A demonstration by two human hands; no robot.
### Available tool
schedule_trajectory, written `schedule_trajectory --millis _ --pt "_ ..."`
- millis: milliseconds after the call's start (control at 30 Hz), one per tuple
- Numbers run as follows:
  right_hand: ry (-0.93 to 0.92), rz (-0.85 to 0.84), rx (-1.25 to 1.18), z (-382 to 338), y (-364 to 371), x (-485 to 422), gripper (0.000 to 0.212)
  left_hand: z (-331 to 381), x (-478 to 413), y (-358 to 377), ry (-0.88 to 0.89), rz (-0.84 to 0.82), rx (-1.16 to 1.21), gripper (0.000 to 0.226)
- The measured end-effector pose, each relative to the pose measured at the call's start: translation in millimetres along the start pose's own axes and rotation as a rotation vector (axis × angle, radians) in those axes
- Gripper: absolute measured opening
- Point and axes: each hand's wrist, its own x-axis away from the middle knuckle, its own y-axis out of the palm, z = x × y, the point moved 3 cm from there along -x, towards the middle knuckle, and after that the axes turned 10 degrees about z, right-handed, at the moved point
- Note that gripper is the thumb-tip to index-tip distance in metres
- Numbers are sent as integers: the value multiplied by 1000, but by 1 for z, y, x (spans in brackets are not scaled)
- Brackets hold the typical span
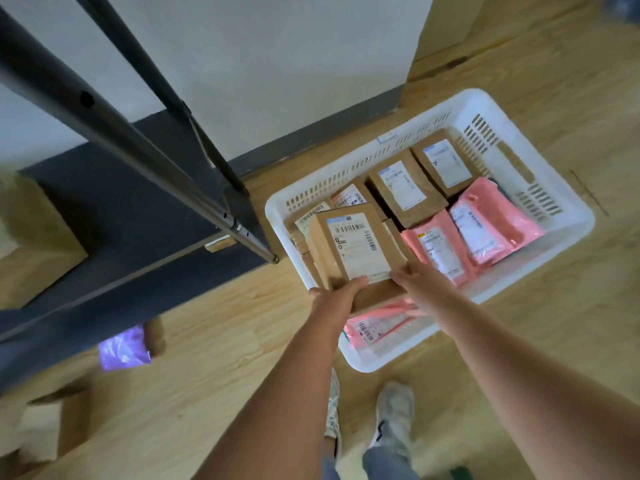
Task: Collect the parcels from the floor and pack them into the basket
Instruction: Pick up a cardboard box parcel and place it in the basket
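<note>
Pale wood floor (214,344), white wall (277,64), dark metal rack (114,188).

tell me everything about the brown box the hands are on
The brown box is flat cardboard with a white shipping label and barcodes on top. It is tilted over other boxes at the left end of the white basket. The left hand grips its near edge, thumb on top; the right hand touches its near right corner.
</note>
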Motion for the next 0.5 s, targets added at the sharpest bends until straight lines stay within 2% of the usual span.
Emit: schedule_trajectory --millis 100,167,300,400,500 --pt "-24 7 -10 -8 21 -36 36 0 -31 7 -11 45 -45 72" --pt "-80 12 23 -16 32 -55 40 3 -50 10 35 131 -171 74" --pt "-159 -4 61 -34 57 -97 44 19 -88 16 181 352 -422 52" --pt "-177 -23 39 -38 76 -122 44 25 -107 16 263 375 -628 44" --pt "-174 -26 38 -43 89 -137 44 29 -115 17 339 415 -777 47"
